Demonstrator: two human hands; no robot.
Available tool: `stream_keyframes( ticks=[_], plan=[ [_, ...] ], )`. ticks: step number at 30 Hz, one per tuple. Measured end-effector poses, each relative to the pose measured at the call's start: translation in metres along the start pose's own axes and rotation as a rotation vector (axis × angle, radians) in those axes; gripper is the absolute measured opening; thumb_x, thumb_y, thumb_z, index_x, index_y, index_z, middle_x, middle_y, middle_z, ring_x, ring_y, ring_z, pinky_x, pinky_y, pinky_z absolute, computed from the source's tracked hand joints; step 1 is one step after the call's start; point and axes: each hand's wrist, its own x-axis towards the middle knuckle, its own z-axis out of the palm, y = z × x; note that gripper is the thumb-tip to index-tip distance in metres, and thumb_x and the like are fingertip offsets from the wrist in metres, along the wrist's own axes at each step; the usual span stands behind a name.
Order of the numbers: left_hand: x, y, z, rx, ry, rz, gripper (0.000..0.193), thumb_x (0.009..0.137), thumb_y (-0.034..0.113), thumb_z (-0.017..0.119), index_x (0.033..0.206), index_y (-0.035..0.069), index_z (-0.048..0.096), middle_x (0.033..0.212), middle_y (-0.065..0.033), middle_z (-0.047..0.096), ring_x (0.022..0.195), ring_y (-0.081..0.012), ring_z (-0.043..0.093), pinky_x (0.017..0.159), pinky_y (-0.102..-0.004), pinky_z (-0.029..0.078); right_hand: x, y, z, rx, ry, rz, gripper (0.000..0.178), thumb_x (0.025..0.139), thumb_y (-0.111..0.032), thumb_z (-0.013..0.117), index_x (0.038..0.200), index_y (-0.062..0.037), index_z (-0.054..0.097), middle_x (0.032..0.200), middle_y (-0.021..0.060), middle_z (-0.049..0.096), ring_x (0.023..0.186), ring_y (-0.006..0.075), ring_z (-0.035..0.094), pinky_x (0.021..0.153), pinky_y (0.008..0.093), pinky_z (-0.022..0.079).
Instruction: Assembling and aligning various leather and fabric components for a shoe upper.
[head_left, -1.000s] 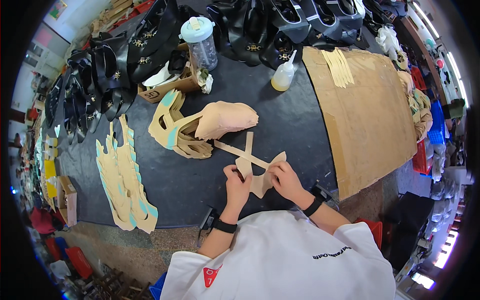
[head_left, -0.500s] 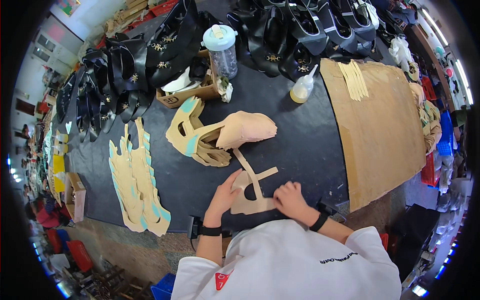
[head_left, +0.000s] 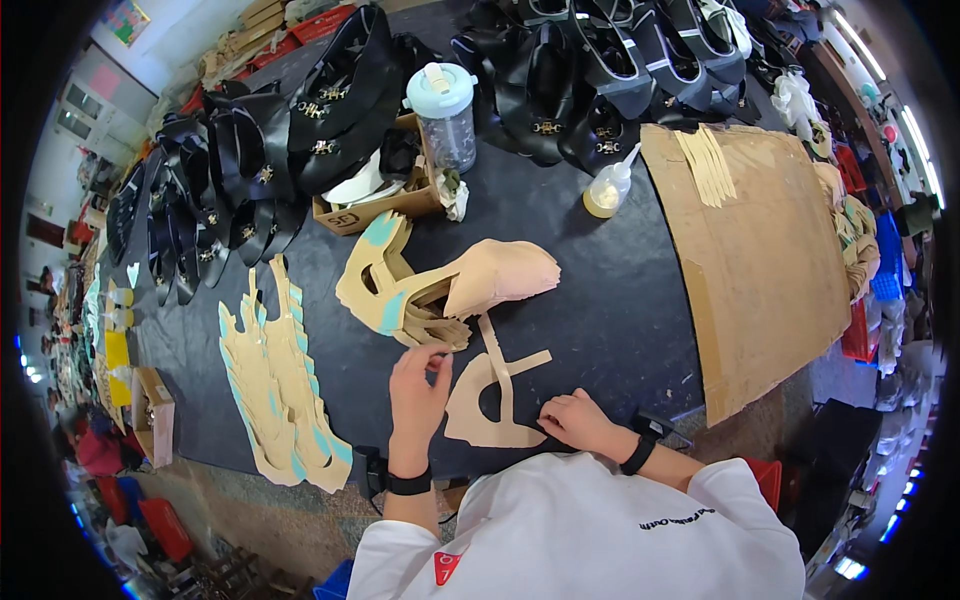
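A flat beige shoe-upper piece (head_left: 512,434) with a curved opening and strap-like arms lies on the dark table before me. My right hand (head_left: 578,420) is at its right corner, fingers curled together against the edge. My left hand (head_left: 418,395) is raised off that piece, thumb and bent fingers apart, holding nothing. Its fingertips are just below a stack of beige upper pieces (head_left: 372,285) with light-blue patches. Beside the stack sits a pile of rounded pinkish-beige pieces (head_left: 505,275), overlapping it. One arm of the flat piece reaches up to that pile.
Long beige strips (head_left: 275,380) with blue patches lie at left. Black shoe uppers (head_left: 340,90) with metal ornaments line the back. A lidded cup (head_left: 447,120), a small carton (head_left: 375,212) and a glue bottle (head_left: 607,190) stand before them. A cardboard sheet (head_left: 750,280) covers the right side.
My left hand has let go of the flat piece and moved up and left toward the stack. My right hand has stayed near the piece's right corner. The whole view has shifted slightly.
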Motion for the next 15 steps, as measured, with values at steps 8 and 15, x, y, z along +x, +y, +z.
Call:
stream_keyframes(
  ticks=[8,15],
  plan=[
    [0.001,-0.009,0.024,0.065,-0.295,-0.200,0.010,0.081,0.014,0.064,0.086,0.006,0.061,0.078,-0.0107,0.063,0.074,-0.0267,0.060,0.064,-0.0384,0.044,0.015,0.037,-0.044,0.242,0.081,0.092,0.012,0.082,-0.017,0.062,0.083,-0.0051,0.061,0.076,0.0116,0.061,0.075,0.0292,0.061,0.067,0.0386,0.049],
    [-0.053,-0.021,0.098,0.605,-0.205,0.108,0.068,0.085,0.037,0.056,0.138,0.000,0.034,0.144,-0.0190,0.033,0.133,-0.0325,0.031,0.104,-0.0559,0.022,0.026,0.047,-0.062,0.024,0.249,0.221,0.015,0.078,-0.015,0.064,0.090,-0.0061,0.063,0.088,0.0112,0.060,0.086,0.0294,0.059,0.074,0.0382,0.048]
  ],
)
